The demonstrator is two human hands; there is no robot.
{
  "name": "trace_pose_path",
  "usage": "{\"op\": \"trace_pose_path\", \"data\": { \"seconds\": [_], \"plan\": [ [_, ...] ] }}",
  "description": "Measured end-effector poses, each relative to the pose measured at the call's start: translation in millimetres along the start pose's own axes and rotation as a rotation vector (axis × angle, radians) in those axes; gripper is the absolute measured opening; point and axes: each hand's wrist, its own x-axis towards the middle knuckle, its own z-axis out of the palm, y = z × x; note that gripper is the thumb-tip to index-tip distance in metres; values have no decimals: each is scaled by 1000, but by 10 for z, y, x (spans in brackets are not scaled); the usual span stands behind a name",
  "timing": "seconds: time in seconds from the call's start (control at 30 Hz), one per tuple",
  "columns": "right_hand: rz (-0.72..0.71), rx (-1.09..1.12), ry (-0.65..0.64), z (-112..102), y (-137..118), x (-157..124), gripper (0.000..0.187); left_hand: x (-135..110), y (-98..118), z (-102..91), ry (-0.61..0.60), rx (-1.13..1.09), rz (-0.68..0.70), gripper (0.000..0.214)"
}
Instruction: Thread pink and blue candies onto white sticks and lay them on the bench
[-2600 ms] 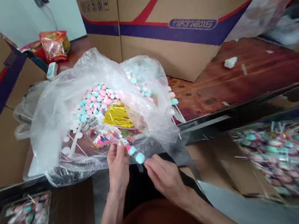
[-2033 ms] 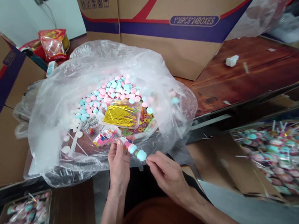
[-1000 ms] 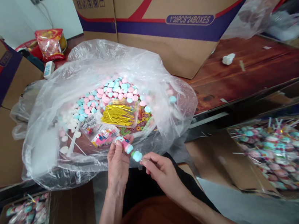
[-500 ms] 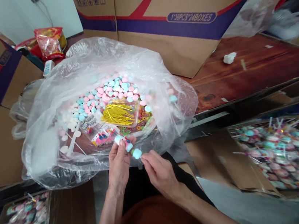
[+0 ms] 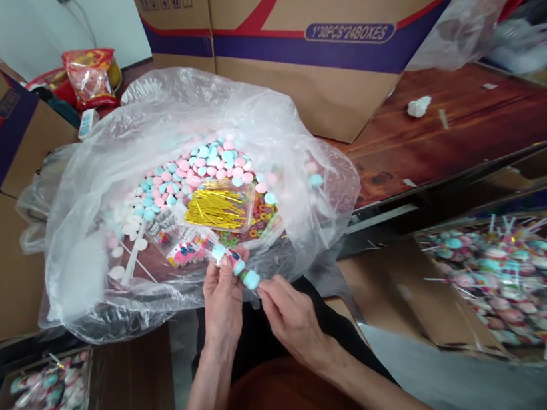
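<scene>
A candy skewer (image 5: 250,279), with pale blue puffy pieces and small coloured bits threaded in a row, slants between my two hands. My left hand (image 5: 223,306) grips its upper part, thumb laid over the pieces. At its lower end my right hand (image 5: 291,320) is closed in a pinch; the fingers hide what lies between them. Just beyond are printed clear packets (image 5: 180,241) and a clear plastic box (image 5: 253,216) of gold twist ties (image 5: 216,206). Colourful ring candies (image 5: 258,224) lie beside the box, with pink and blue marshmallows (image 5: 218,165) behind it.
A large clear plastic sheet (image 5: 74,224) surrounds the supplies on the wooden table (image 5: 397,148). White sticks (image 5: 133,267) lie at left. Cartons (image 5: 514,328) of finished candy skewers stand low on both sides. Tall cardboard boxes (image 5: 277,77) rise behind.
Both hands stay on the candy skewer. The left hand and the skewer's upper end have shifted very slightly to the right and down; the right hand is nearly still.
</scene>
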Motion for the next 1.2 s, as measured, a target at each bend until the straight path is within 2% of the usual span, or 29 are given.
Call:
{"op": "trace_pose_path", "data": {
  "seconds": [0.1,0.33,0.47,0.53,0.63,0.73,0.8,0.9,0.97,1.03,1.1,1.2],
  "plan": [
    [124,201,-66,-40,-22,27,24,25,20,-27,-16,3,-16,31],
    [629,636,-179,-161,31,86,25,72,137,-48,-50,14,-58,45],
    [911,1063,-216,-167,34,115,29,92,177,-36,-25,11,-76,39],
    [984,1227,-237,-173,37,138,30,98,181,-39,-17,11,-78,39],
    [1017,1308,-267,-171,40,155,30,94,165,-47,-24,47,-52,37],
    [996,1216,-266,-143,27,145,30,75,125,-46,-41,98,-6,33],
    [898,1017,-245,-129,10,137,29,60,100,-41,-44,113,-5,34],
    [640,672,-224,-143,-8,144,26,37,96,-35,-28,132,-27,36],
    [528,553,-224,-173,-10,157,25,25,122,-38,-32,157,-47,41],
    [527,541,-242,-202,0,168,25,21,161,-45,-41,182,-58,53],
    [584,600,-278,-214,19,168,26,26,200,-55,-32,191,-38,60],
    [685,729,-319,-191,51,149,27,41,226,-63,-2,167,35,53]
  ]
}}
